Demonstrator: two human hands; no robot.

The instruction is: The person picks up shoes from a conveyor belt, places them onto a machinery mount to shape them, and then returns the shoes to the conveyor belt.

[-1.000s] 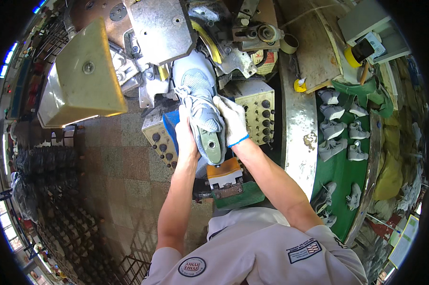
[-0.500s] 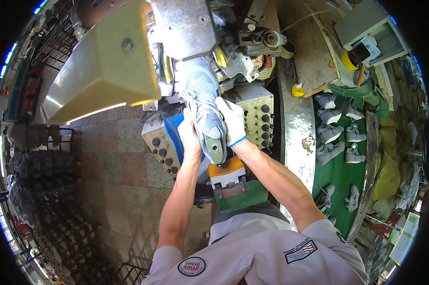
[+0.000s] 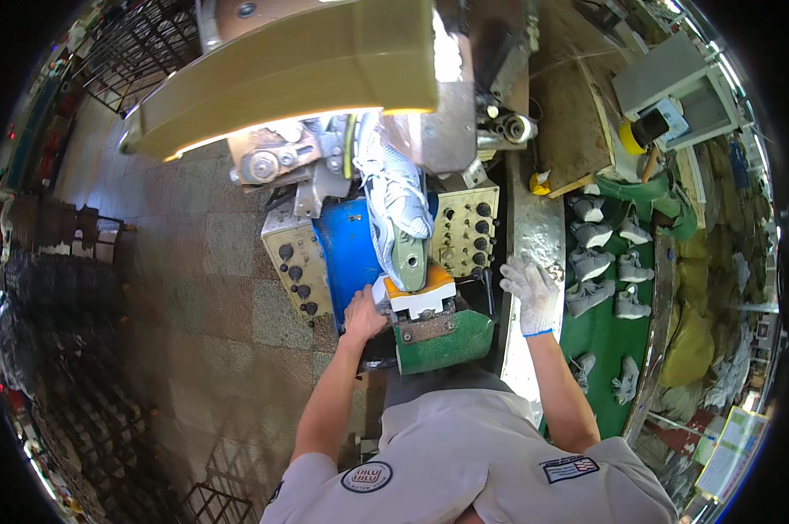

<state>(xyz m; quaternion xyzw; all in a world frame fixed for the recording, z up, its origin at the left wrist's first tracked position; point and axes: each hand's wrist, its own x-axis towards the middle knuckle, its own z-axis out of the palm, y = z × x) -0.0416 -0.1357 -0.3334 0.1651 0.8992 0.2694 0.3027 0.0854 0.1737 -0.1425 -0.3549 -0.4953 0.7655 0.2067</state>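
A light grey lace-up shoe (image 3: 396, 196) sits on a green last (image 3: 409, 260) in the machine, its front end hidden under the machine head. The last's heel end rests against an orange-and-white pad (image 3: 425, 293) above a green curved guard (image 3: 447, 342). My bare left hand (image 3: 364, 316) is at the left side of that pad's mount, fingers curled in; what they grip is hidden. My right hand (image 3: 532, 294), in a white glove with a blue cuff, is off the shoe with fingers spread, over the metal ledge (image 3: 534, 231) on the right.
Knobbed control boxes (image 3: 469, 231) flank a blue panel (image 3: 346, 240). A beige machine cover (image 3: 281, 79) juts across the upper left. Several grey shoes (image 3: 591, 262) stand on a green conveyor (image 3: 600, 341) at the right. Dark racks (image 3: 71, 279) stand on the left.
Both hands have let go of the shoe. My left hand has moved down to the pad's side, my right hand rightward to the ledge. The shoe remains on the last, against the pad.
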